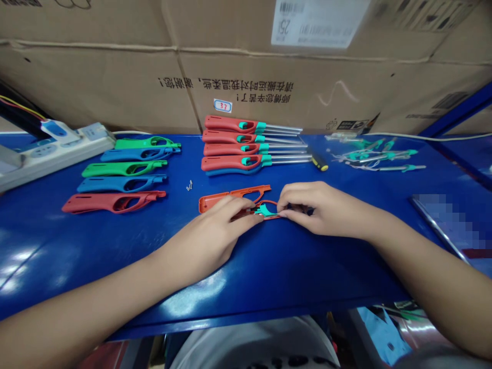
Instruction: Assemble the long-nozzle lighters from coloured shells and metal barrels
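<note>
In the middle of the blue table, a red lighter shell half (209,204) lies with its inner side showing, behind my fingers. In front of it is a second red shell half (273,203), largely covered by my hands, with a teal trigger piece (265,210) in it. My left hand (226,220) is closed, thumb and fingers pinching at the left of the teal trigger. At its right end my right hand (307,207) is closed too, the fingertips pinching a small part I cannot make out. Several small screws (189,185) lie to the left.
Several lighter shells (115,202) in red, blue and green line the left. Behind my hands are several red-handled lighters (230,163) with metal tubes and a screwdriver (319,161). Wired inner parts (380,156) lie right. A power strip (54,154) and cardboard (126,92) border the table.
</note>
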The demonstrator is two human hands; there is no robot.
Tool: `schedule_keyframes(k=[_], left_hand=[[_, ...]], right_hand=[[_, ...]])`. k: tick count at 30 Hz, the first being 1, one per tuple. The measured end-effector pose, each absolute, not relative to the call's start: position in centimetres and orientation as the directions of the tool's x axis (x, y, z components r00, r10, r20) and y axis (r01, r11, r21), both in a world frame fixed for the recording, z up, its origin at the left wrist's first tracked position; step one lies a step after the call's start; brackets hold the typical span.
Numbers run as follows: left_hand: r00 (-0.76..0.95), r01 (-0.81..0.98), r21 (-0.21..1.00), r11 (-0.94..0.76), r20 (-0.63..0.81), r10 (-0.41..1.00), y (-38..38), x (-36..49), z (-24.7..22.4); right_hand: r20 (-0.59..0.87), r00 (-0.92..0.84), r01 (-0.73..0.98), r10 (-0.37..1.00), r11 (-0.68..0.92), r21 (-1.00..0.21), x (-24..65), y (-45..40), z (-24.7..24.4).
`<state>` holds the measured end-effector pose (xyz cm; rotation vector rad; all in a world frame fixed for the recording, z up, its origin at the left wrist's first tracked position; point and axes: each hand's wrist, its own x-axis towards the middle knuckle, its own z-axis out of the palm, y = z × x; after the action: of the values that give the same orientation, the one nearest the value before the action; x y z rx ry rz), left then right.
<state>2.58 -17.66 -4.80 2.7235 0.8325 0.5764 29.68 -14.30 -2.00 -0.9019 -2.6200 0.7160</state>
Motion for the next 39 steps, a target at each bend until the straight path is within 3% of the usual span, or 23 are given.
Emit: schedule_keyframes(k=[28, 39], left_hand=[[0.757, 0.485, 0.333, -0.809, 0.302, 0.579, -17.6, 2.4, -4.7], [0.754, 0.490, 0.331, -0.806, 0.304, 0.583, -17.6, 2.3, -4.9]], right_hand=[[-0.039, -0.826, 0.506, 0.562, 0.709, -0.491, 30.1, -14.9, -0.6], [-0.022, -0.822, 0.509, 0.569, 0.716, -0.478, 30.2, -14.9, -0.8]])
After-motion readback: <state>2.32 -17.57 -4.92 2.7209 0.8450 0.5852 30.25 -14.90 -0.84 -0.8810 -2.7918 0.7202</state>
